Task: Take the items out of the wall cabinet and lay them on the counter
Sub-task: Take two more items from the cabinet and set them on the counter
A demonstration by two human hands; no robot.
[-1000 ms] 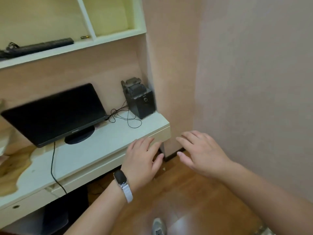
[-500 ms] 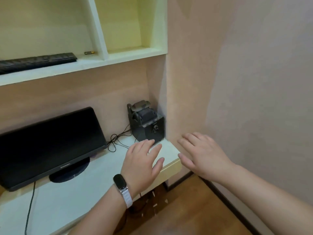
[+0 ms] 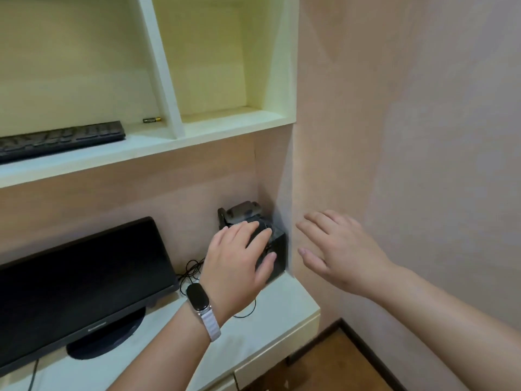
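Only view, head: both hands are seen raised above the right end of the counter [image 3: 287, 301].
Left hand [image 3: 236, 261]: fingers are held straight and a little apart, nothing is gripped; it is seen at centre, in front of the black speaker box [image 3: 279, 249]; contact cannot be told.
Right hand [image 3: 338, 249]: fingers are spread, nothing is held; seen right of centre, before the wall.
Keyboard [image 3: 56, 141]: laid on the wall cabinet [image 3: 158, 152] shelf, left of frame.
Battery [image 3: 151, 119]: laid on the same shelf, just right of the keyboard.
Monitor [image 3: 84, 277]: stood on the counter, lower left.
Wristband [image 3: 198, 297]: worn on the left wrist.
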